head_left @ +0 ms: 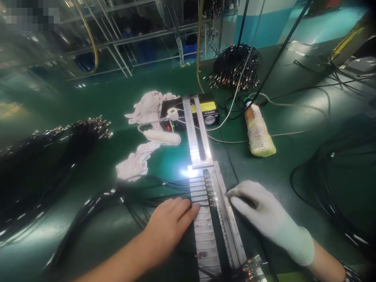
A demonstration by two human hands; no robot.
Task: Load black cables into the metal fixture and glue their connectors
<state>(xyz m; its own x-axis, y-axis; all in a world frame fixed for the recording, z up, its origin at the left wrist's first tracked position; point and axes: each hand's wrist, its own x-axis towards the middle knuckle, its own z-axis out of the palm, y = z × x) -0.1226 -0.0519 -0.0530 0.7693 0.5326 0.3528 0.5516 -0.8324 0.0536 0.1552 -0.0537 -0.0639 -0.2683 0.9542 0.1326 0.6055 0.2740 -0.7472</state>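
Note:
A slotted metal jig (205, 231) runs away from me, with several black cables (176, 183) laid across its upper slots. Their stripped, copper-coloured ends (210, 190) line up along its dark middle channel. My left hand (169, 219), bare, is at the jig's left edge, thumb and fingers closed around a black cable that they partly hide. My right hand (261, 213) wears a white glove. Its thumb and forefinger are pinched at the jig's right rail (225, 199); whatever lies between the tips is too small to make out. A bright light (189, 171) glares at the jig's upper left corner.
Behind the jig sits a black control box (210, 117) beside crumpled white gloves (147, 107). A wrapped bottle (260, 133) lies to the right. Cable bundles lie at left (73, 145), back (235, 66) and right (331, 188). Metal connectors (255, 268) are near the front.

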